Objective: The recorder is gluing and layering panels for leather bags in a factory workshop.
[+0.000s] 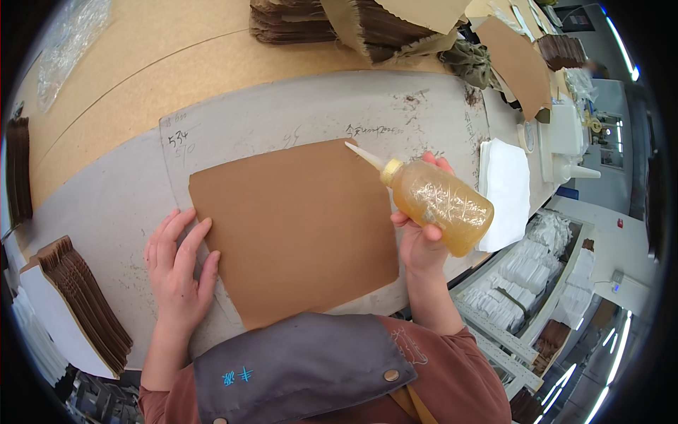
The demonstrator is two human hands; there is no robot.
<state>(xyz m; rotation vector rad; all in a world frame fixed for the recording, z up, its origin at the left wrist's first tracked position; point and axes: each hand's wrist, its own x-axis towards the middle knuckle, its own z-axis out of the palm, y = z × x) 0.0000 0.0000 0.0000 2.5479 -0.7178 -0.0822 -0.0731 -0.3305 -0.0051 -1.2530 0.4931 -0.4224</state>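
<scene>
A flat brown sheet [304, 233], leather-like or fabric, lies on the grey table cover in front of me. My left hand [176, 258] rests at its left edge, fingers spread, with the fingertips touching the edge. In my right hand [424, 244] is a squeeze bottle [443, 203] of amber liquid with a long pale nozzle. The bottle is tilted, its nozzle tip at the sheet's far right corner. Whether the tip touches the sheet I cannot tell. My right fingers wrap round the bottle and are partly hidden behind it.
White sheets [505, 191] lie right of the bottle. Stacked brown pieces [85, 300] stand at the left edge, and a larger brown stack [304, 21] sits at the back. Beyond the table on the right is a rack [522, 283] with white bundles. Clear plastic film [70, 49] lies at the far left.
</scene>
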